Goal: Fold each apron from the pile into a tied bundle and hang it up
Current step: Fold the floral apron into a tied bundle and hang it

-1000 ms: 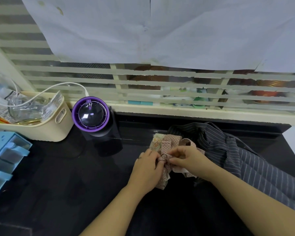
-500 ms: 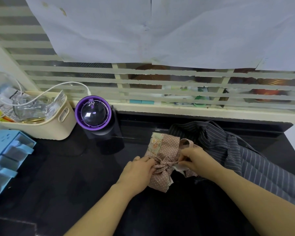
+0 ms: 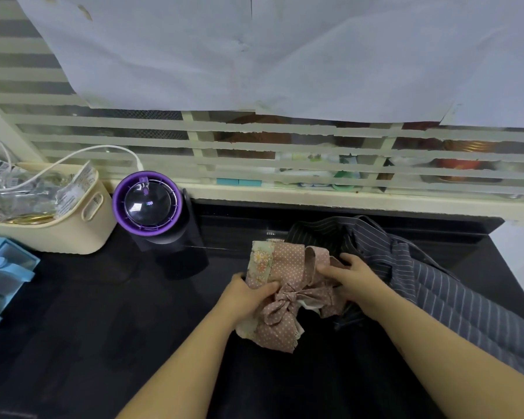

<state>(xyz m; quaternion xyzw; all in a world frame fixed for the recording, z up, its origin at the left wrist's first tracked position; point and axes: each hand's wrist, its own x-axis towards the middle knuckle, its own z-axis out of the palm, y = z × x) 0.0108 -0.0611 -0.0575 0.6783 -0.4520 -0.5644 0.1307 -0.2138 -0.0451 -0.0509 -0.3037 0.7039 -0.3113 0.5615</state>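
A pink polka-dot apron [image 3: 285, 267] with a floral band lies folded into a bundle on the black counter [image 3: 103, 328]. A bow of its straps sits at the bundle's middle. My left hand [image 3: 248, 294] grips the bundle's left side, thumb on top beside the bow. My right hand [image 3: 350, 278] holds the right side, fingers on a strap loop. A dark grey striped apron [image 3: 436, 282] lies crumpled just right of the bundle, under my right forearm.
A purple-rimmed black appliance [image 3: 152, 207] stands left of the bundle. A cream basket [image 3: 73, 225] with packets and a white cable sits at far left, above a blue drawer unit [image 3: 3, 273]. A slatted window and paper sheets rise behind the counter.
My hands have drawn apart from the knot to the bundle's two sides. The bow is now pulled tight and the bundle lies more spread out.
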